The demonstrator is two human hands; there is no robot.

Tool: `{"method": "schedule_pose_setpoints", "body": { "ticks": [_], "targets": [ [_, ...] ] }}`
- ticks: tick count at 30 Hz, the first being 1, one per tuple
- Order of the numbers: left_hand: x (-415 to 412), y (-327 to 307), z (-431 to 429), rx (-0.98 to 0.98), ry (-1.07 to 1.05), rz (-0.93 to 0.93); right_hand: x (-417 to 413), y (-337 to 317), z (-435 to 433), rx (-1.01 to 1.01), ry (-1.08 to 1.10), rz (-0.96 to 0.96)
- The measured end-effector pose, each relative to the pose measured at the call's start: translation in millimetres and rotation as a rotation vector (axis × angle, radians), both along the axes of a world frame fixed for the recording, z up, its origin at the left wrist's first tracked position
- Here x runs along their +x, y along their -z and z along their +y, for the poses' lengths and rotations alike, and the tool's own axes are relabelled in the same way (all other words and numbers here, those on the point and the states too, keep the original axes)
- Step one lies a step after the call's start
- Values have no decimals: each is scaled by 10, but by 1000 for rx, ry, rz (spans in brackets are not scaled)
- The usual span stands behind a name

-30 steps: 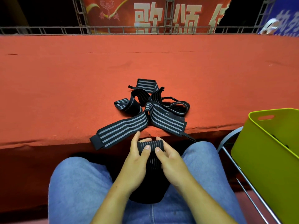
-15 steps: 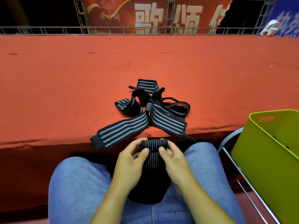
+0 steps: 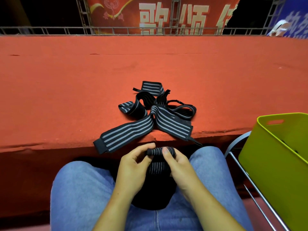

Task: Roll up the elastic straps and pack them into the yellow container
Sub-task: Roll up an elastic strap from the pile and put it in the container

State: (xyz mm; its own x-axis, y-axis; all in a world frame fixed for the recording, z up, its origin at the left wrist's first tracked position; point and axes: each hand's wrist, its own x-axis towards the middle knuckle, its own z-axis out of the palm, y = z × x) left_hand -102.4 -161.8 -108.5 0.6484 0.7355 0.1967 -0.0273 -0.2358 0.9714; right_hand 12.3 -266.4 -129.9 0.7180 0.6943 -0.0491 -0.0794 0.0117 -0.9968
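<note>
Over my lap, a black elastic strap with grey stripes (image 3: 158,165) has its top end wound into a small roll (image 3: 156,151). My left hand (image 3: 133,169) pinches the roll's left end. My right hand (image 3: 178,165) grips the right end, thumb on top. The strap's loose tail hangs down between my hands onto a dark cloth. A tangle of several more striped straps (image 3: 155,112) lies on the red surface just beyond, one end (image 3: 123,135) drooping over the front edge. The yellow container (image 3: 273,164) stands at the right, its inside mostly hidden.
The red carpeted platform (image 3: 66,90) stretches wide ahead, its front edge right at my knees. A metal chair frame (image 3: 240,157) holds the container. A metal railing (image 3: 116,30) and banners stand behind the platform.
Both hands curled in and turned the strap's end over, so a flat end became a small roll. The straps on the platform stayed put.
</note>
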Motion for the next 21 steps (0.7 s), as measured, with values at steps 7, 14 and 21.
{"method": "schedule_pose_setpoints", "body": {
  "ticks": [7,14,21],
  "targets": [
    [28,17,27,-98,-25,-40,38,18,-6,49,30,-22],
    [26,42,48,-160,8,-18,58,56,-25,56,41,-77],
    [47,61,6,-82,101,51,18,14,-16,-70,-10,-130]
  ]
}}
